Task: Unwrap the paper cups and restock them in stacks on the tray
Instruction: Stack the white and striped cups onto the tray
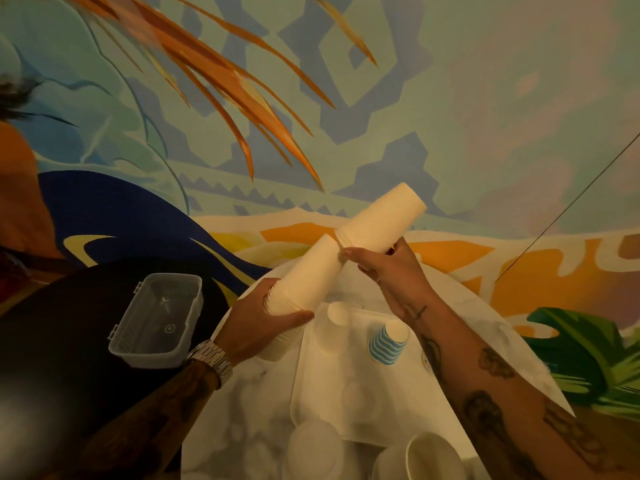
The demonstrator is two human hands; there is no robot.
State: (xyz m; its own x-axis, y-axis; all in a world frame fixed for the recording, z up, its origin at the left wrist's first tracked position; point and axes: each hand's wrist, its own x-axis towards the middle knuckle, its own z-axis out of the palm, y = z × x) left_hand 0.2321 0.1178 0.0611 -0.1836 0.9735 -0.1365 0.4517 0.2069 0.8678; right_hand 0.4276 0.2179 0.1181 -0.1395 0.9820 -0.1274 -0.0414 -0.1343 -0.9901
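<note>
A long stack of white paper cups is split into two sections held above the table. My left hand (266,313) grips the lower section (308,271) at its rim end. My right hand (388,268) holds the upper section (384,220), which angles up to the right. The two sections meet at a bend between my hands. Below them lies a white tray (346,386) on a white round table (256,403). On the tray stand an upside-down stack of white cups (332,327) and a blue-striped cup stack (389,341).
A clear plastic box (157,320) sits on a dark round table (52,341) to the left. More white cups or bowls (429,455) lie at the tray's near edge. A painted mural wall rises behind the tables.
</note>
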